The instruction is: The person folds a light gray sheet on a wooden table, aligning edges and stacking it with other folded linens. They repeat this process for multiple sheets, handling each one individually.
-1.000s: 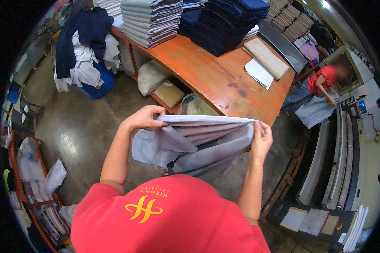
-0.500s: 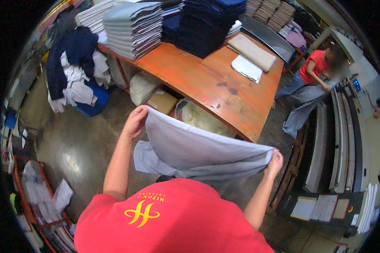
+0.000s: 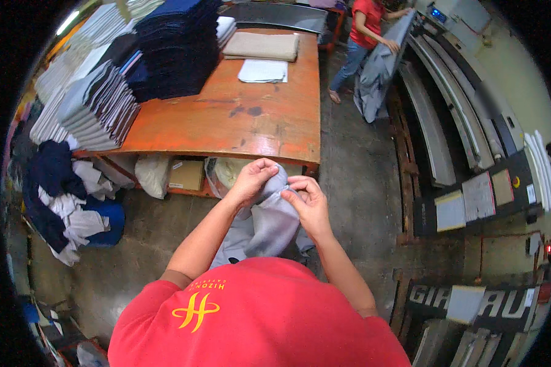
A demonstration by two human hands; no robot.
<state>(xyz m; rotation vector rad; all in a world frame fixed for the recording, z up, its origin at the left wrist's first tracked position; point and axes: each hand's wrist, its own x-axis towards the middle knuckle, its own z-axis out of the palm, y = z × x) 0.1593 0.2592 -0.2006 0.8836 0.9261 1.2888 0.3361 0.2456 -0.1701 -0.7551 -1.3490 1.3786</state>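
A light grey cloth point(image 3: 268, 227) hangs bunched in front of my body, held up by its edge. My left hand point(image 3: 257, 178) pinches that edge between thumb and fingers. Close beside it, my right hand point(image 3: 308, 205) grips the same edge, its thumb pressed on the fabric. The two hands are only a short gap apart, just off the front edge of the orange wooden table point(image 3: 269, 134). The cloth's lower part falls out of sight behind my red shirt.
Folded navy cloths point(image 3: 174, 52) and grey cloths point(image 3: 95, 113) stand stacked on the table's left. A beige folded cloth point(image 3: 260, 46) lies at its back. A blue bin point(image 3: 107, 220) overflows at left. Far right, a co-worker point(image 3: 364, 37) holds grey fabric point(image 3: 382, 76) beside a roller machine point(image 3: 453, 92).
My hands have come together from far apart, so the stretched cloth now hangs gathered between them. The view has turned to the right, and the co-worker's fabric is lifted higher.
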